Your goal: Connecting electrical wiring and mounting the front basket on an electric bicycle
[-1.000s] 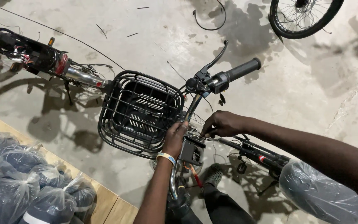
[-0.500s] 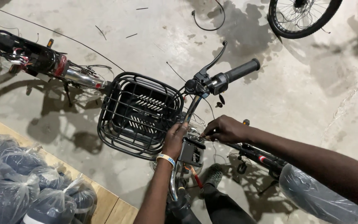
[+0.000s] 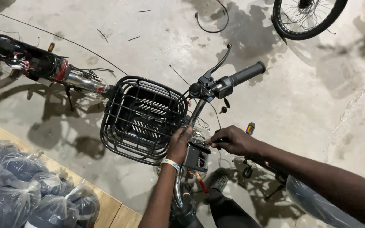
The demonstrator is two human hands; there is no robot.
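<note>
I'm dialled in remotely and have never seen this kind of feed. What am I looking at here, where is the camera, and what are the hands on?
One camera, worn on a person's head, looks down at their two bare hands and a bicycle on a concrete floor. The left hand, with a wristband, rests by the rear rim of a black wire basket on the bike's front. The right hand pinches something small at the handlebar stem; what it is, I cannot tell. Up right is the handlebar grip with its brake lever. Another wheel stands top right, and plastic-wrapped saddles lie bottom left.
</note>
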